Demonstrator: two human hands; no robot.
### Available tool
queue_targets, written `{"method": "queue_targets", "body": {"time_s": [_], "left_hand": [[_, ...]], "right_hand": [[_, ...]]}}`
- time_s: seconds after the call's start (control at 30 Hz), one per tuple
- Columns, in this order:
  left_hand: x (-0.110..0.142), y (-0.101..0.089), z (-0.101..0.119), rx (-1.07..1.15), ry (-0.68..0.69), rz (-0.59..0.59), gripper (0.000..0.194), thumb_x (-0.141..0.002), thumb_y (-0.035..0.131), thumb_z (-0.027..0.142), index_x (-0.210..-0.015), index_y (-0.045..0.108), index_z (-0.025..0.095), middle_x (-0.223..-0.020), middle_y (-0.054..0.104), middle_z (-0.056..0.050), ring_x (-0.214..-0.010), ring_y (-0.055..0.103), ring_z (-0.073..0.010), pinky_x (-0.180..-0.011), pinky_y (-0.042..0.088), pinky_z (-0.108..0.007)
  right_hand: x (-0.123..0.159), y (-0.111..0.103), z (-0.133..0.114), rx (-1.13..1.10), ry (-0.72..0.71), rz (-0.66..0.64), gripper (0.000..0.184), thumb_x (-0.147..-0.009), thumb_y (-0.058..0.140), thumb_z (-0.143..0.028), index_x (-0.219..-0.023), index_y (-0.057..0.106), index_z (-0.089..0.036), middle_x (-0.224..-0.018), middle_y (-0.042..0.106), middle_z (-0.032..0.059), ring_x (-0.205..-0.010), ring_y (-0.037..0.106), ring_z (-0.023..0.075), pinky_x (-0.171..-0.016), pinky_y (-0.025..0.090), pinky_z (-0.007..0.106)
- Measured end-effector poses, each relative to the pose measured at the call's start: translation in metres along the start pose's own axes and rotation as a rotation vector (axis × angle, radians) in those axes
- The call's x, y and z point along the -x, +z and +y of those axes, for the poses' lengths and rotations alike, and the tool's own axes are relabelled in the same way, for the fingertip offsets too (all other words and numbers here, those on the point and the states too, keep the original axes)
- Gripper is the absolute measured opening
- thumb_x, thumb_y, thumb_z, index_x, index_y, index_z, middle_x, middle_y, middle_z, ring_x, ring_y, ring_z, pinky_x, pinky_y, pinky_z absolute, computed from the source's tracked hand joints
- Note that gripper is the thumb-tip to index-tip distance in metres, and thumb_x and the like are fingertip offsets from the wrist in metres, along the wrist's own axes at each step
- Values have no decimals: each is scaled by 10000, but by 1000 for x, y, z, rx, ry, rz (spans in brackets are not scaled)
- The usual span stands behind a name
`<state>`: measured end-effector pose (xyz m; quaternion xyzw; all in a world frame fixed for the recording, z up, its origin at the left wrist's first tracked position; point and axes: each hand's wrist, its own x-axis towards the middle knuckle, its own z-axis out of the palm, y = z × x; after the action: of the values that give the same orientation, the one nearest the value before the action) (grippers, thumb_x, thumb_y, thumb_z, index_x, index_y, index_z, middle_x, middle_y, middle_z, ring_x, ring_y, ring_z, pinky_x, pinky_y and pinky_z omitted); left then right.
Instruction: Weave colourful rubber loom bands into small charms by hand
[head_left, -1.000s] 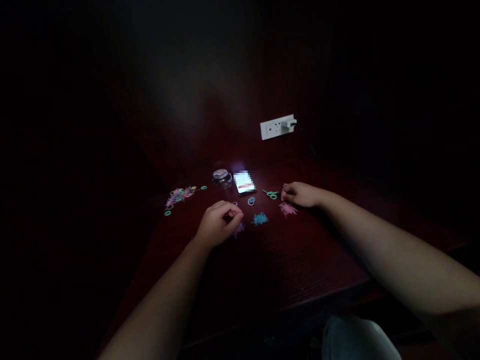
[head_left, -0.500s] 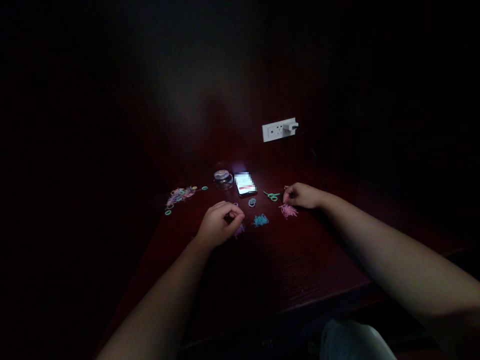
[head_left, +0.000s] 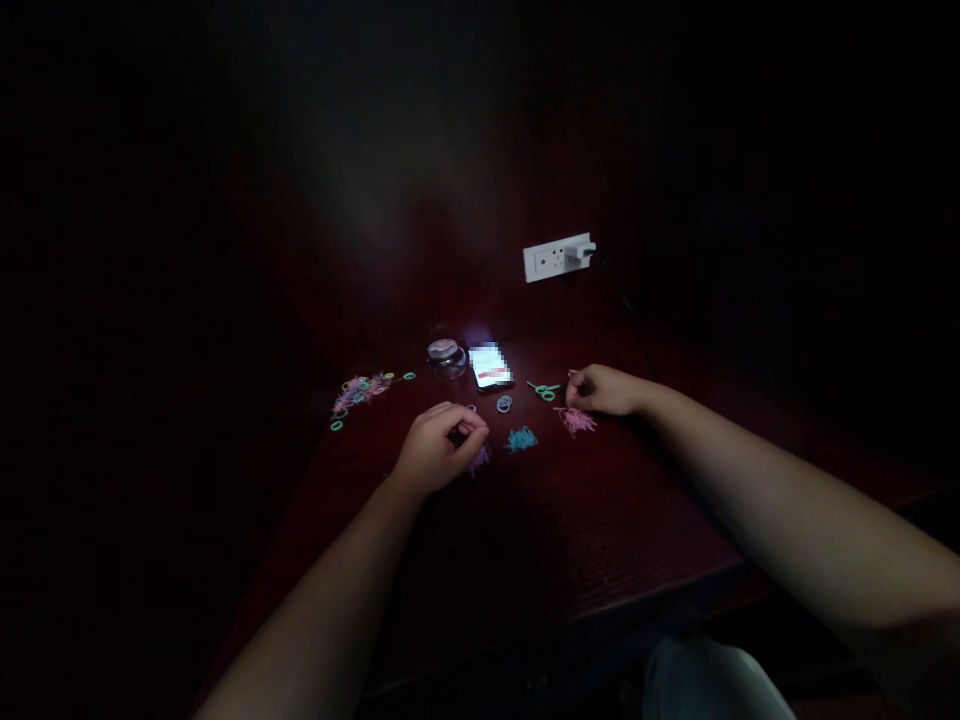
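Observation:
My left hand (head_left: 441, 442) is closed in a pinch beside a small pile of purple elastic bands (head_left: 478, 461), partly covering it. What its fingertips hold, if anything, is too small to make out. My right hand (head_left: 598, 389) is closed too, fingers curled down at the far edge of a pile of pink elastic bands (head_left: 577, 422); its fingertips are dark and their contents hidden. Between the hands lies a pile of blue elastic bands (head_left: 520, 439). Beyond it sit a few pale blue rings (head_left: 504, 404), and green bands (head_left: 544, 392) lie left of my right hand.
A lit phone (head_left: 490, 366) lies at the back of the dark red table (head_left: 525, 540), next to a clear lidded jar (head_left: 446, 357). A mixed heap of coloured bands (head_left: 361, 392) is at the far left. A wall socket (head_left: 559, 258) holds a plug with a cable.
Both hands stay almost in the same place. The piles, phone and jar show no visible change; the view has shifted very slightly.

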<state>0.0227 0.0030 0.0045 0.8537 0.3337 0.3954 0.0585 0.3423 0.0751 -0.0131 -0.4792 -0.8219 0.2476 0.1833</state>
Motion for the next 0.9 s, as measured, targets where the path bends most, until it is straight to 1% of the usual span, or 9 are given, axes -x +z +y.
{"method": "queue_targets", "body": {"time_s": [0.2,0.47,0.7,0.77,0.9], "left_hand": [[0,0,1,0,-2,-2,93,-840,617,230,-766,653,188,-731,652,-14,-694,579,-136,-651,460,-269],[0,-1,2,-3,-1,-3,87,-836,622,232,-769,659,191,-722,650,-16,-678,582,-138,-634,464,-267],[0,0,2,-11,-2,-1,75,-830,630,219,-770,662,187,-727,651,-12,-682,588,-132,-643,472,-262],[0,0,2,-10,-4,-3,72,-828,631,213,-770,662,184,-726,651,-12,-681,588,-132,-643,471,-262],[0,0,2,-8,-5,-2,84,-833,627,221,-766,658,183,-721,648,-13,-680,582,-131,-649,468,-266]], "right_hand": [[1,1,-3,-41,57,63,158,-690,655,-342,-716,695,-192,-694,703,13,-700,625,181,-892,479,333],[-1,3,-3,-77,11,-7,129,-676,658,-309,-694,681,-183,-638,675,5,-616,600,156,-855,487,341],[-1,3,-4,-10,23,-1,101,-667,649,-291,-676,659,-191,-651,674,5,-649,604,166,-824,488,321],[0,3,-5,-18,31,11,100,-663,649,-294,-671,648,-194,-641,666,5,-649,598,165,-789,489,304],[3,2,-7,-86,43,40,136,-686,609,-317,-710,622,-183,-674,654,17,-631,580,155,-652,473,273]]}}
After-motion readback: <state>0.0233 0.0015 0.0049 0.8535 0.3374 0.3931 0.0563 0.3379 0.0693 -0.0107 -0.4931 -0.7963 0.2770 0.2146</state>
